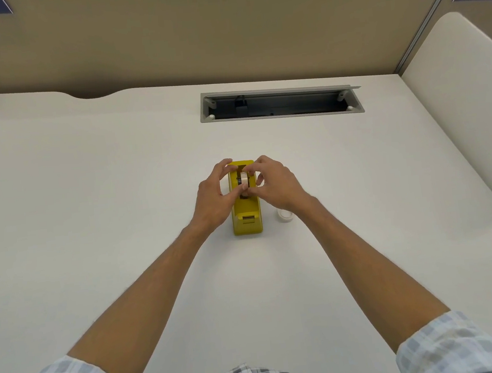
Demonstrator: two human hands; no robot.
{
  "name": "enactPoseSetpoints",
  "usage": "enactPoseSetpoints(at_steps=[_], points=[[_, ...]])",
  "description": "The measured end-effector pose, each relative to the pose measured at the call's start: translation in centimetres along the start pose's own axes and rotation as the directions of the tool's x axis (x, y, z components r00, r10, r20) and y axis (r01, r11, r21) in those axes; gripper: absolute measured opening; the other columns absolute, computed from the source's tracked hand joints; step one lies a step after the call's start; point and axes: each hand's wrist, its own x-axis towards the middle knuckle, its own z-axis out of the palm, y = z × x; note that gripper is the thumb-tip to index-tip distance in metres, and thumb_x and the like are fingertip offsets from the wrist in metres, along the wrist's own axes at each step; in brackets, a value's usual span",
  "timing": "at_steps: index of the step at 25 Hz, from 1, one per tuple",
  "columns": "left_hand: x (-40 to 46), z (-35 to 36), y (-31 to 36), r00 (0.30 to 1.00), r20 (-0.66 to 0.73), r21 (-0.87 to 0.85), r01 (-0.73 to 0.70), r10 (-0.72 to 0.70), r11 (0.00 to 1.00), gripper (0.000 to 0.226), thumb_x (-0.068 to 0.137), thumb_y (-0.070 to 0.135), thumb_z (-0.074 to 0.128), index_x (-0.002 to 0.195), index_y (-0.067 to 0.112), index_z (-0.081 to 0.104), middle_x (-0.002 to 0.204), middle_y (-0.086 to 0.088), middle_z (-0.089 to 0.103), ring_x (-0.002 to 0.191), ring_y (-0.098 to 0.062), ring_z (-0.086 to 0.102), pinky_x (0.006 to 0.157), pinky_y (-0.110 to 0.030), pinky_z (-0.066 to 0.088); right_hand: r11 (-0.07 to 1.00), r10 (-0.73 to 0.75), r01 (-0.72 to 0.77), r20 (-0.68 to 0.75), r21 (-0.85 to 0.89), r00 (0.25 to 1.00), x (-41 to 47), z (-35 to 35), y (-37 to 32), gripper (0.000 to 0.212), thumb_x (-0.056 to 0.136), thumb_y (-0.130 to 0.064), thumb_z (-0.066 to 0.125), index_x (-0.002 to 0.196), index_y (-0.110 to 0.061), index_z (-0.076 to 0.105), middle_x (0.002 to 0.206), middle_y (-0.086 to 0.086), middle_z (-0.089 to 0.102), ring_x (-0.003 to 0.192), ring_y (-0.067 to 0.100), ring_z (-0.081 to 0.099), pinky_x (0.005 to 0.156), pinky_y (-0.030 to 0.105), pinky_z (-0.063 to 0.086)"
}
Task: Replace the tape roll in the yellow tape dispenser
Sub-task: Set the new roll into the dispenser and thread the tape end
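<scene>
My left grip point(213, 194) and right grip point(271, 183) both pinched the tape roll point(243, 181) seated in the yellow dispenser point(246, 216) between them; another roll point(284, 214) lay on the surface point(87, 188) beneath my right wrist.

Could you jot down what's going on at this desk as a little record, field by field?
setting: white desk with a beige partition behind
main item: yellow tape dispenser, standing on the desk
in the dispenser: tape roll, sitting in the slot
left hand: fingers curled round the dispenser's side, thumb at the roll
right hand: fingertips pinching the roll from above
beside it: a second small white roll, lying on the desk to the right, untouched
further back: open cable tray set in the desk
</scene>
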Motion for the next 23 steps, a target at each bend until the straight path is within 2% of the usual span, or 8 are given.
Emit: enactPoseSetpoints(at_steps=[5,8,13,16,19,23], points=[[-0.7,0.3,-0.5,1.0,0.016,0.01,-0.017,0.017,1.0,0.058,0.088,0.012,0.065,0.14,0.02,0.039,0.139,-0.001,0.054,0.129,-0.022,0.048,0.107,-0.042,0.042,1.0,0.005,-0.005,-0.041,-0.004,0.999,0.3,0.1,0.1,0.049,0.081,-0.039,0.075,0.124,-0.023,0.06,0.123,-0.003,0.053,0.088,0.015,0.063,0.078,0.036,0.054],[-0.7,0.4,-0.7,1.0,0.011,0.018,-0.024,0.024,1.0,0.059,0.088,0.006,0.064,0.14,0.019,0.039,0.138,0.0,0.054,0.128,-0.021,0.049,0.107,-0.041,0.042,1.0,-0.006,0.007,-0.064,0.014,0.998,0.1,0.3,0.2,0.048,0.081,-0.039,0.075,0.123,-0.023,0.059,0.123,-0.003,0.058,0.087,0.013,0.063,0.078,0.035,0.054],[-0.9,0.8,-0.8,0.997,-0.063,0.069,-0.037,0.041,0.997,0.054,0.083,0.018,0.072,0.132,0.015,0.052,0.135,-0.002,0.057,0.122,-0.018,0.053,0.097,-0.024,0.041,0.99,0.012,0.003,-0.103,0.142,0.995,-0.5,0.5,0.2,0.045,0.079,-0.031,0.076,0.12,-0.024,0.061,0.111,-0.007,0.066,0.086,0.011,0.064,0.081,0.036,0.054],[-1.1,1.1,-0.8,0.994,-0.085,0.117,-0.055,0.066,0.992,0.055,0.081,0.025,0.074,0.131,0.013,0.054,0.135,-0.005,0.057,0.123,-0.02,0.052,0.101,-0.031,0.043,0.979,0.015,0.008,-0.114,0.202,0.993,-0.6,0.7,0.1,0.039,0.077,-0.026,0.077,0.114,-0.023,0.065,0.107,-0.005,0.067,0.085,0.012,0.065,0.082,0.037,0.054],[-0.7,1.3,-0.9,0.992,-0.093,0.241,-0.059,0.083,0.969,0.055,0.083,0.032,0.072,0.132,0.012,0.055,0.139,-0.005,0.053,0.129,-0.019,0.047,0.103,-0.035,0.042,0.973,0.017,0.01,-0.115,0.232,0.993,-0.7,0.5,0.1,0.036,0.077,-0.022,0.077,0.111,-0.021,0.066,0.106,-0.004,0.068,0.085,0.012,0.066,0.083,0.039,0.053],[-0.5,1.3,-1.1,0.992,-0.067,0.331,-0.082,0.11,0.94,0.051,0.087,0.037,0.066,0.131,0.013,0.056,0.139,-0.001,0.053,0.125,-0.018,0.049,0.097,-0.037,0.049,0.989,0.005,0.009,-0.091,0.15,0.996,-0.4,0.1,-0.3,0.041,0.079,-0.026,0.076,0.118,-0.019,0.064,0.111,-0.002,0.068,0.088,0.013,0.066,0.087,0.04,0.053]])
